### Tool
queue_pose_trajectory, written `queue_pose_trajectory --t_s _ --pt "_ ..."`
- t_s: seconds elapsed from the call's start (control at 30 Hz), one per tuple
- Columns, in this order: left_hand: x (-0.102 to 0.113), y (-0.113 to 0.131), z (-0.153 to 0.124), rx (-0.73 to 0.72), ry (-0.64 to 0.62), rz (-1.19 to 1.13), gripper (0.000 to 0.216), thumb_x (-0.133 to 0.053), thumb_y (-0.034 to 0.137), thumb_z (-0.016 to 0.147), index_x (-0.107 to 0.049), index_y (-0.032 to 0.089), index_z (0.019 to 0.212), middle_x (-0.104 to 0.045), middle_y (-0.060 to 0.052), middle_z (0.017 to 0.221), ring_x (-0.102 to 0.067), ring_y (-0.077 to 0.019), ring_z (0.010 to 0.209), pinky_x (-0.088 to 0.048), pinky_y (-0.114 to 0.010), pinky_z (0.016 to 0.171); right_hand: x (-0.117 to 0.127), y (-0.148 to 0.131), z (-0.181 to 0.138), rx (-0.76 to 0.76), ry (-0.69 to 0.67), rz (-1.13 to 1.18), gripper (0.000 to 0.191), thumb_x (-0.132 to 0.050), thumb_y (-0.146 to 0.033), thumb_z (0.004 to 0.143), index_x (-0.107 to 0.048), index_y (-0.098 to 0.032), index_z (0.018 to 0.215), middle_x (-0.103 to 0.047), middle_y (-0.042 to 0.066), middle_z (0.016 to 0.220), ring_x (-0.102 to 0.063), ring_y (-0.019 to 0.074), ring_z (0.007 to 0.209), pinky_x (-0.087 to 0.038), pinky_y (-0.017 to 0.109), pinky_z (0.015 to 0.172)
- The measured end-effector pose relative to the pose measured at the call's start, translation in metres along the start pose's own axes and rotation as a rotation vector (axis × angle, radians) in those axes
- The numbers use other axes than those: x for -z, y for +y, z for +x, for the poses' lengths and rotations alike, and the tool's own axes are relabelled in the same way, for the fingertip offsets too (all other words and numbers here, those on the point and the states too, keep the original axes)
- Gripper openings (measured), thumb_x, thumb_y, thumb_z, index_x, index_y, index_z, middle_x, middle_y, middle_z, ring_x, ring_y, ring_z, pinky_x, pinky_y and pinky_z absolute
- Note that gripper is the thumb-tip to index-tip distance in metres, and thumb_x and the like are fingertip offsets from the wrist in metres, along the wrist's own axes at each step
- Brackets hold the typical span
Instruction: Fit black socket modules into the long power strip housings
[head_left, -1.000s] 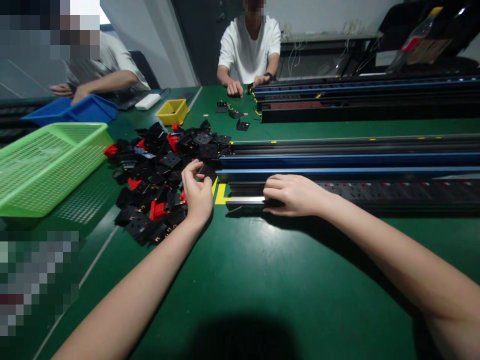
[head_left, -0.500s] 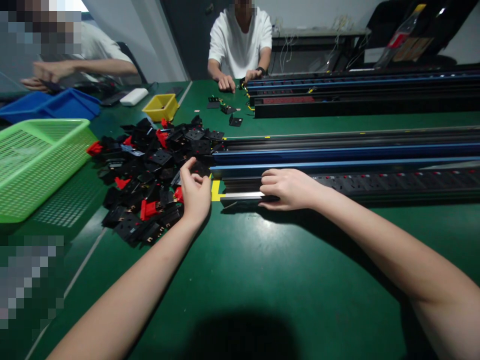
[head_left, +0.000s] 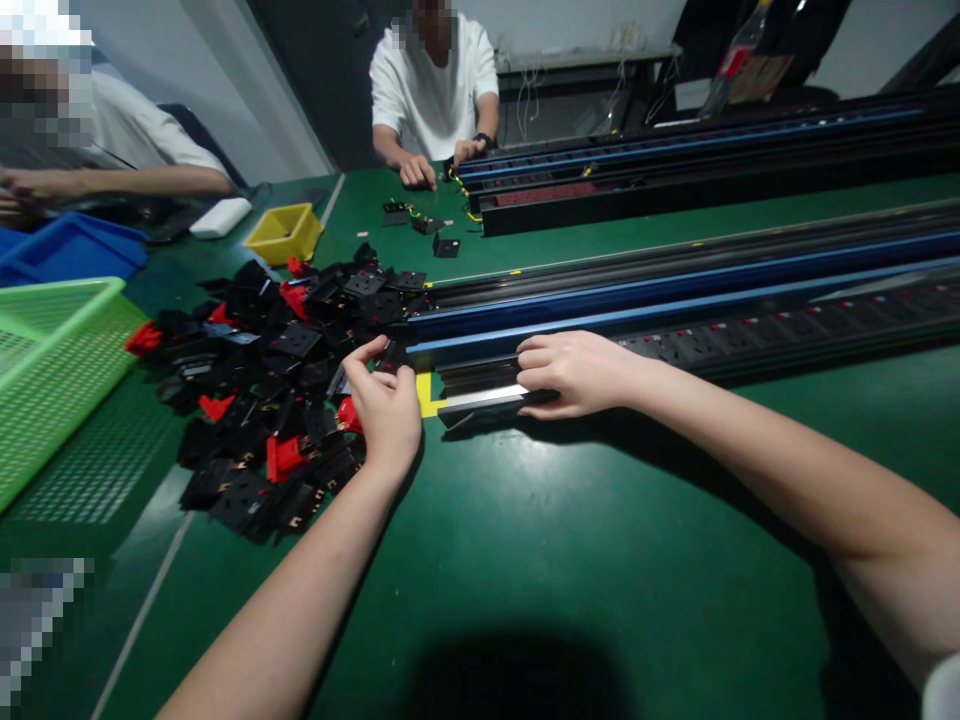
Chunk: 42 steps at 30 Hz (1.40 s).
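The only view comes from a camera worn on the person's head, looking forward and down over the green counter (head_left: 585,560). It stands above and behind the wearer's own forearms (head_left: 300,590), which run in from the bottom left and the right. The left hand (head_left: 386,415) and right hand (head_left: 577,375) are near the lens, around mid-frame. The field is wide: the green basket (head_left: 45,390) is cut by the left edge, while a co-worker in white (head_left: 435,95) is farther off, near the top. The long blue-edged rail (head_left: 675,308) slopes up toward the right.
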<state>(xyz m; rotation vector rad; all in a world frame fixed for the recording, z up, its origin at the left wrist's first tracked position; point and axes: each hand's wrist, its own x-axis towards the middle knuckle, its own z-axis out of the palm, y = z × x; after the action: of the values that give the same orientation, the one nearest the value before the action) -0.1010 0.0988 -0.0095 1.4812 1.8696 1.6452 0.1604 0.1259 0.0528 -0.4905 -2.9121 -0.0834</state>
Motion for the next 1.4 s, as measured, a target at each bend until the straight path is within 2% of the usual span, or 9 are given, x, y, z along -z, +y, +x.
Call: queue_pose_trajectory --t_s 0.17,0.4,0.57,0.67,1.0,1.1,1.23,1.33,1.4 --pt "-0.001 -0.002 0.002 -0.016 0.012 -0.024 0.034 -0.06 0.011 0.074 -0.052 0.018 0.107 -0.055 -0.002 0.105 -0.046 -0.0062 0.061 -0.042 -0.023 0.061 0.0 0.0 0.0 -0.006 0.005 -0.007 0.03 -0.053 -0.044 0.095 -0.058 -0.02 0.078 -0.062 0.005 0.083 -0.058 0.0207 0.093 -0.04 0.029 0.071" --pt "-0.001 -0.002 0.003 0.009 -0.018 0.081 0.04 -0.063 0.017 0.079 -0.062 0.022 0.118 -0.05 -0.002 0.1 -0.046 -0.01 0.069 -0.045 -0.028 0.074 0.001 0.0 0.0 -0.004 0.002 -0.019 0.03 -0.053 -0.044 0.095 -0.058 -0.02 0.077 -0.062 0.004 0.081 -0.057 0.0203 0.092 -0.041 0.029 0.07" --pt "-0.002 -0.003 0.001 0.005 0.0 0.056 0.041 -0.064 0.013 0.075 -0.062 0.022 0.116 -0.044 -0.006 0.114 -0.052 -0.02 0.108 -0.045 -0.035 0.098 0.002 0.0 0.0 -0.008 -0.011 -0.014 0.031 -0.052 -0.044 0.096 -0.057 -0.02 0.077 -0.062 0.005 0.082 -0.058 0.0208 0.093 -0.041 0.03 0.07" --pt "-0.002 -0.001 0.001 -0.021 -0.002 0.043 0.038 -0.063 0.01 0.075 -0.061 0.022 0.111 -0.044 -0.007 0.116 -0.048 -0.0221 0.116 -0.041 -0.037 0.105 0.002 -0.001 0.0 -0.012 -0.017 -0.013 0.032 -0.052 -0.044 0.096 -0.057 -0.02 0.076 -0.062 0.005 0.082 -0.058 0.0211 0.095 -0.041 0.029 0.071" --pt "-0.001 -0.003 0.002 -0.046 -0.031 0.109 0.026 -0.061 0.01 0.075 -0.047 0.023 0.093 -0.046 -0.005 0.105 -0.047 -0.0224 0.109 -0.037 -0.041 0.105 0.003 0.0 0.0 -0.018 -0.026 0.001 0.031 -0.053 -0.044 0.095 -0.059 -0.02 0.077 -0.063 0.005 0.082 -0.058 0.0211 0.094 -0.041 0.029 0.071" --pt "-0.001 -0.005 0.003 -0.043 0.012 0.088 0.03 -0.063 0.013 0.076 -0.045 0.023 0.097 -0.048 -0.004 0.106 -0.048 -0.0218 0.107 -0.038 -0.042 0.103 0.003 0.0 0.0 -0.023 -0.037 0.0 0.031 -0.053 -0.045 0.095 -0.058 -0.02 0.077 -0.062 0.005 0.083 -0.058 0.021 0.094 -0.042 0.029 0.072" --pt "-0.003 -0.01 0.005 -0.018 0.076 -0.011 0.046 -0.067 0.017 0.074 -0.044 0.023 0.113 -0.047 -0.005 0.115 -0.05 -0.0196 0.106 -0.043 -0.038 0.098 0.002 0.0 0.0 -0.026 -0.031 -0.001 0.031 -0.053 -0.045 0.095 -0.058 -0.02 0.077 -0.062 0.005 0.082 -0.058 0.0213 0.093 -0.042 0.03 0.072" --pt "-0.006 -0.011 0.004 0.025 0.091 -0.06 0.041 -0.065 0.02 0.076 -0.05 0.022 0.114 -0.047 -0.005 0.11 -0.052 -0.0191 0.104 -0.047 -0.036 0.093 0.002 -0.001 0.0 -0.031 -0.022 0.001 0.03 -0.054 -0.044 0.094 -0.059 -0.02 0.078 -0.063 0.005 0.082 -0.057 0.0213 0.093 -0.041 0.029 0.071" --pt "-0.007 -0.011 0.002 0.032 0.072 -0.113 0.038 -0.064 0.021 0.076 -0.051 0.021 0.112 -0.047 -0.005 0.108 -0.055 -0.0174 0.096 -0.052 -0.033 0.084 0.002 -0.001 0.0 -0.034 -0.018 0.003 0.029 -0.055 -0.044 0.094 -0.059 -0.02 0.078 -0.063 0.005 0.082 -0.058 0.0211 0.092 -0.041 0.029 0.07"
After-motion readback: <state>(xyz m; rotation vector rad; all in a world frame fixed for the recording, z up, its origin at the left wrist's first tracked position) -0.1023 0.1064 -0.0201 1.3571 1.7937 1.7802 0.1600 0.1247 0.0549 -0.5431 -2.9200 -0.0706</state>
